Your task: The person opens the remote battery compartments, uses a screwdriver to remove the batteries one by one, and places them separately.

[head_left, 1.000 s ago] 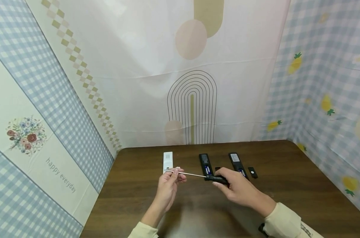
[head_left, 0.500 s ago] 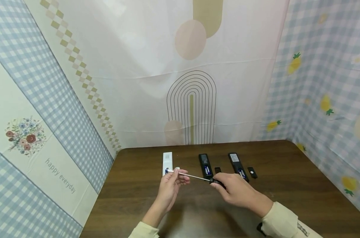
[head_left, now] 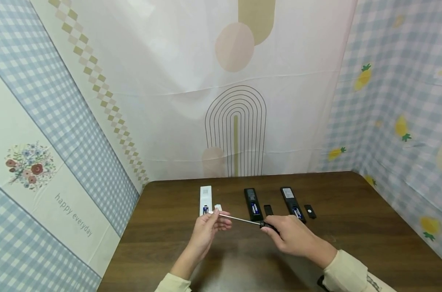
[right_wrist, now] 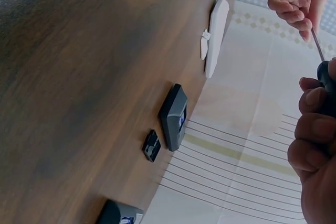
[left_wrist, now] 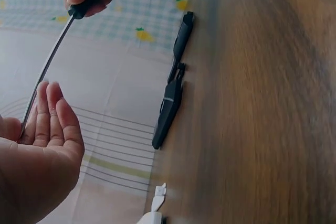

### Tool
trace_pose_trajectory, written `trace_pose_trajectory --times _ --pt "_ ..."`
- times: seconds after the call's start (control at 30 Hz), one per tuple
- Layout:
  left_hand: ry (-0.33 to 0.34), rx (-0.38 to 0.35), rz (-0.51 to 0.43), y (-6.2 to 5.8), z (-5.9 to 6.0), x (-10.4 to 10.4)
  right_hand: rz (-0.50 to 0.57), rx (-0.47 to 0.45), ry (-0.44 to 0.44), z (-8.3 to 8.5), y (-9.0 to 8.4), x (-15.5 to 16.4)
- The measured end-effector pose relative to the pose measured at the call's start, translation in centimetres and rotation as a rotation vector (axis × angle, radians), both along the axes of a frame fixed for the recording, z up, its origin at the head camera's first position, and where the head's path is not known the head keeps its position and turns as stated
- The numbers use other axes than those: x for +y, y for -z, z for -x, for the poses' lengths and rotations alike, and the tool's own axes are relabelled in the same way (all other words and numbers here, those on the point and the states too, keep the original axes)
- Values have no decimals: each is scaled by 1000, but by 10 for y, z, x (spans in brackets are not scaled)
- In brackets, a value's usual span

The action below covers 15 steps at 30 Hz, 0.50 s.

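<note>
Both hands are on a screwdriver point(head_left: 240, 219), raised above the table and slanting across in front of me. My right hand point(head_left: 294, 237) grips its black handle point(right_wrist: 324, 87). Near the tip, my left hand point(head_left: 207, 228) pinches the thin metal shaft point(left_wrist: 51, 59) between thumb and forefinger; the other fingers extend loosely. Behind the left hand lies a white remote control point(head_left: 205, 194), back up, with blue batteries showing in its compartment. Its small white battery cover point(head_left: 218, 207) is beside it, partly hidden by the fingers.
Two black remote controls, one in the middle point(head_left: 250, 195) and one to the right point(head_left: 288, 194), lie back up with batteries exposed. Each has a black cover beside it, the middle one point(head_left: 268, 209) and the right one point(head_left: 310, 211). A patterned cloth wall point(head_left: 177, 134) rises behind the brown table point(head_left: 162, 243).
The screwdriver has shifted right and slightly toward me, its tip drawing back toward the left fingers. The white remote's batteries and cover now show more plainly.
</note>
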State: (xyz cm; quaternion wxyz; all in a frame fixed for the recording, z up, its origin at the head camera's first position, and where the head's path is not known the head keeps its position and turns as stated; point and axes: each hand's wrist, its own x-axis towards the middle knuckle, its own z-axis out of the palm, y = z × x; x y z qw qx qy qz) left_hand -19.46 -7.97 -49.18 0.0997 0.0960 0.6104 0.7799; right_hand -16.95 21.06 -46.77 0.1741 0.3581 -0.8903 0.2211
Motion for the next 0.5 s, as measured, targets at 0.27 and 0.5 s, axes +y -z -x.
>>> trace_pose_trajectory --times 0.27,0.5 --pt "-92 -6 55 -1 5 -15 25 34 8 1 3 6" --pt "-231 13 105 -1 12 -45 29 18 66 -1 4 21"
